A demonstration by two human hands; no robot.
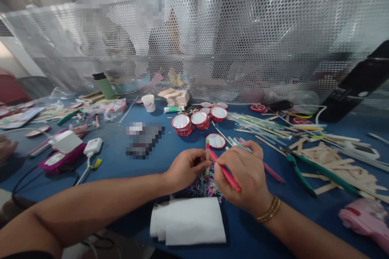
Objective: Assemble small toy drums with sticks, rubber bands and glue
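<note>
My left hand (185, 166) pinches a small wooden stick (208, 154) upright near the middle of the blue table (121, 158). My right hand (243, 174) is closed around a red pen-like tool (224, 170), and its tip touches the stick. Under both hands lies a heap of shiny coloured strips (202, 186). A folded white cloth (190, 220) lies just in front of them. Several small round red-rimmed drums (199, 119) stand a little beyond the hands.
Green-handled pliers (316, 168) and a pile of flat wooden sticks (340, 166) lie at the right, a pink tool (364, 218) at the far right. White chargers (92, 145), a paper cup (148, 102) and clutter fill the left. A perforated metal screen (243, 40) closes the back; people sit behind it.
</note>
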